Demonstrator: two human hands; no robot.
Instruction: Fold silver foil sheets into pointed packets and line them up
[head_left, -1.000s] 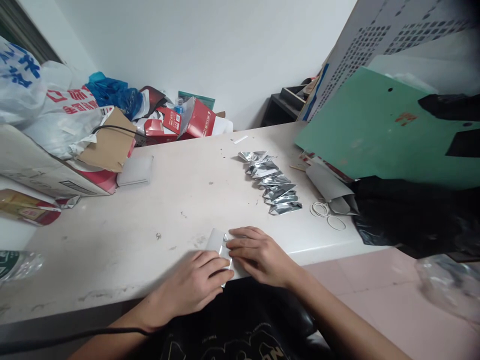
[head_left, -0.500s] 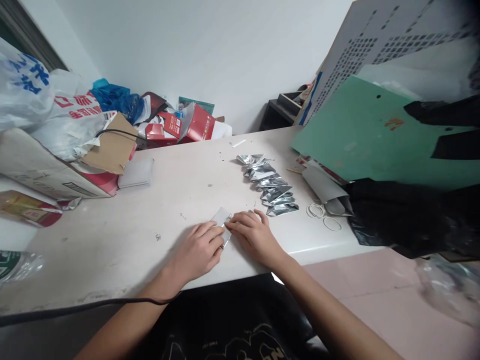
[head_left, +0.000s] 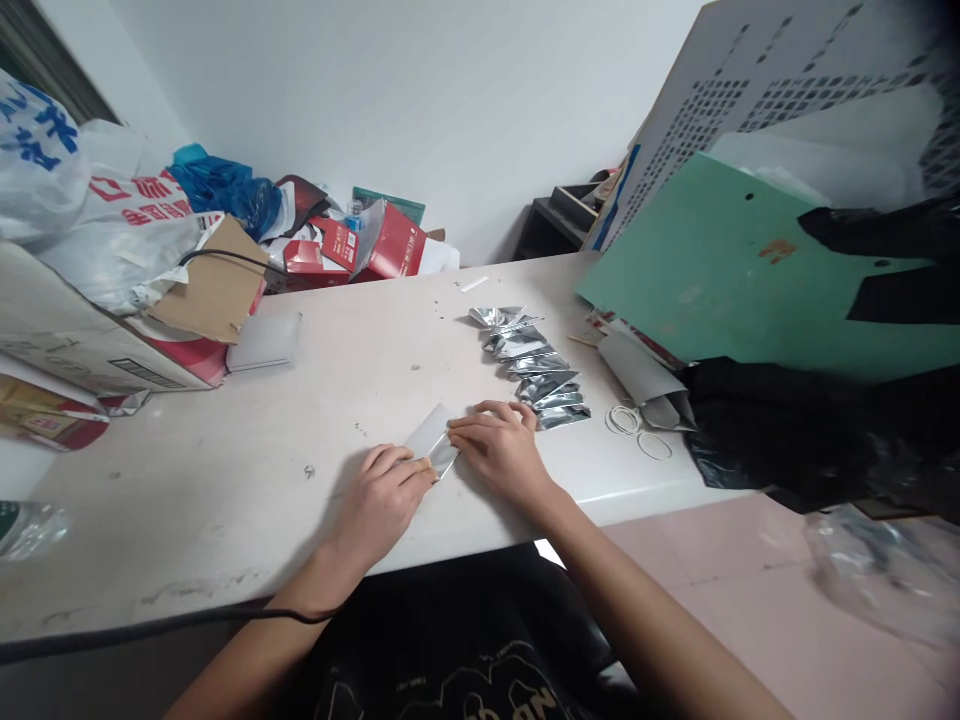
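Note:
A small silver foil pouch [head_left: 432, 437] lies flat on the white table [head_left: 225, 450] near its front edge. My left hand [head_left: 379, 495] presses its lower end with the fingertips. From the right, my right hand [head_left: 499, 447] pinches the pouch's edge. Just beyond my right hand, a row of several folded silver pouches [head_left: 534, 365] runs away toward the wall.
Rubber bands [head_left: 636, 428] and a grey envelope [head_left: 645, 378] lie right of the row. A green board [head_left: 757, 270] and black plastic [head_left: 810, 440] fill the right side. Boxes and bags [head_left: 135, 270] crowd the left; a black cable [head_left: 112, 630] follows the front edge.
Both hands have slid the pouch away from the table's front edge toward the row, and more of the pouch now shows beyond my fingers.

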